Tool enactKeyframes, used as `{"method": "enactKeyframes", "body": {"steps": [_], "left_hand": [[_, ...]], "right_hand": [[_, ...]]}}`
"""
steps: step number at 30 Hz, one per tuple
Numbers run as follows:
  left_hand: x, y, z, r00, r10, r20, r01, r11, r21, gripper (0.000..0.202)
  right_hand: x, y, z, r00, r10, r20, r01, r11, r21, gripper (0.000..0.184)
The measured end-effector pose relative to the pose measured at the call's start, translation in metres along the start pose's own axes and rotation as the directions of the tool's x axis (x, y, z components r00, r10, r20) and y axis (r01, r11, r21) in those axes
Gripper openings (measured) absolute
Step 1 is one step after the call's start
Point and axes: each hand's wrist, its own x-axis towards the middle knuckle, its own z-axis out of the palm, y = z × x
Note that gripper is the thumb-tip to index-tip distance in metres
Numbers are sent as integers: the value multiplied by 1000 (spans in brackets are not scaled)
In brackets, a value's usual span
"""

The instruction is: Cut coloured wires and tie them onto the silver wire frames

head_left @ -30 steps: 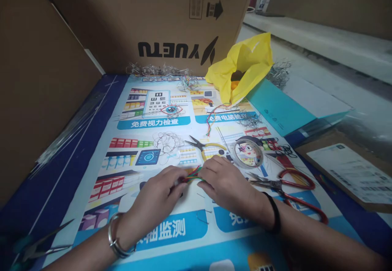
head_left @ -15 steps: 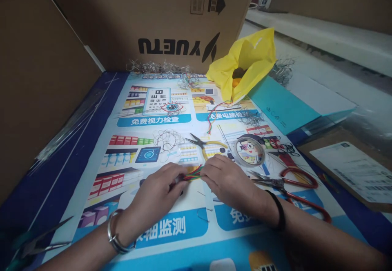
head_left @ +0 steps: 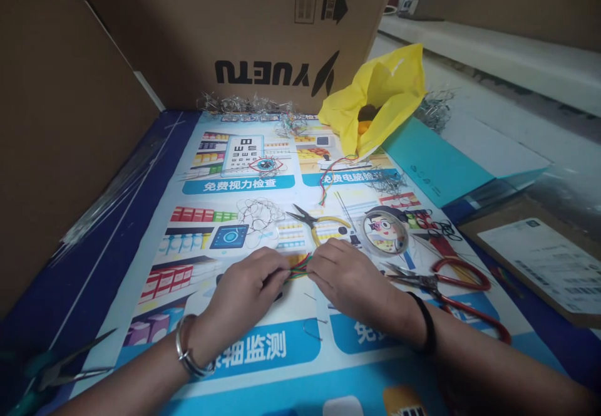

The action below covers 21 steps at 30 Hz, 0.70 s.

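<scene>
Between my two hands runs a small bundle of red, green and yellow cords (head_left: pixel 299 267). My left hand (head_left: pixel 257 281) pinches its left end, thumb against fingers. The other end sits in the closed fingers of my right hand (head_left: pixel 345 278). Both ends of the bundle are hidden by the fingers. Just behind my right hand lie needle-nose pliers with yellow handles (head_left: pixel 317 220). Red-handled scissors (head_left: pixel 439 283) rest beside my right wrist. A few thin bits of wire (head_left: pixel 312 325) lie on the printed sheet (head_left: pixel 263 391) below the bundle.
A yellow bag (head_left: pixel 380 99) stands at the back, coloured cords (head_left: pixel 325 184) trailing from it. Right of the pliers is a roll of clear tape (head_left: pixel 385 231). Tangled wire (head_left: pixel 258 212) lies left. Green-handled pliers (head_left: pixel 61 372) are at front left. Cardboard (head_left: pixel 235 21) walls the back.
My left hand has shifted slightly right along the cords, its thumb now closer against the fingers. My right hand stays nearly in place. The whole view has moved a little.
</scene>
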Motion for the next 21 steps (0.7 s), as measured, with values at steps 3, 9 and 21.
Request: {"method": "enactKeyframes", "body": {"steps": [3,9,21], "left_hand": [[0,1,-1,1000,-18,8,18,1000,4,15],[-1,1,-1,1000,-12,20,12,999,37,15],[-2,1,-1,999,-14,48,11,997,72,16]], "right_hand": [[-1,-1,-3,1000,15,-19,-14,1000,4,13],[7,5,-13,993,27,-112,-22,999,46,17],[17,8,-2,998,13,-57,-8,996,85,19]]}}
